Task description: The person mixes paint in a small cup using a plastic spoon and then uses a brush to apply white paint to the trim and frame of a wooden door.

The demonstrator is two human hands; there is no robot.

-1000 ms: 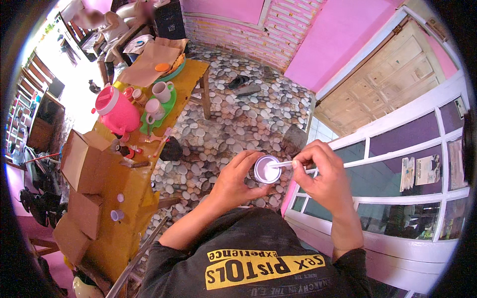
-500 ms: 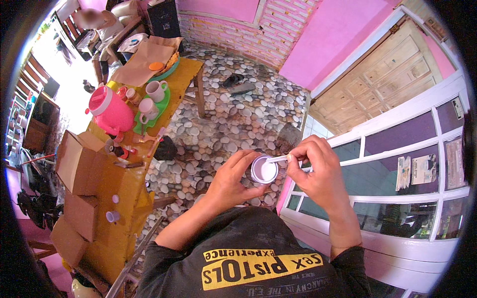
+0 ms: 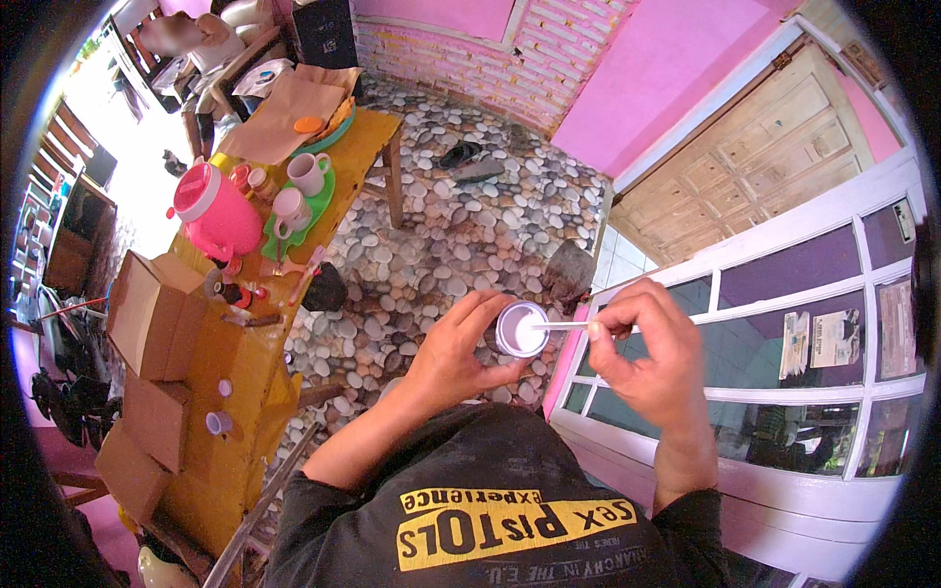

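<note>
A small white cup (image 3: 520, 331) with pale contents is held in my left hand (image 3: 456, 363), its fingers curled round the side, above the pebble-patterned floor. My right hand (image 3: 642, 353) pinches a thin white stick (image 3: 567, 325) between thumb and fingers, its far end inside that cup. On the yellow table (image 3: 250, 392) to my left are open cardboard boxes (image 3: 157, 318), two small pale items (image 3: 218, 421), a pink jug (image 3: 218, 211) and white mugs (image 3: 308, 174) on a green tray (image 3: 314, 216).
A seated person (image 3: 201, 54) is at the back left. Dark footwear (image 3: 461, 154) lies on the pebble-patterned floor (image 3: 421, 255). A glass-paned door (image 3: 765, 348) stands close at my right, beside a wooden door (image 3: 735, 157). The table's right edge runs along my left.
My right hand has moved slightly rightward since half a second ago, and more of the stick shows outside the cup. My left hand still holds the cup, shifted only slightly.
</note>
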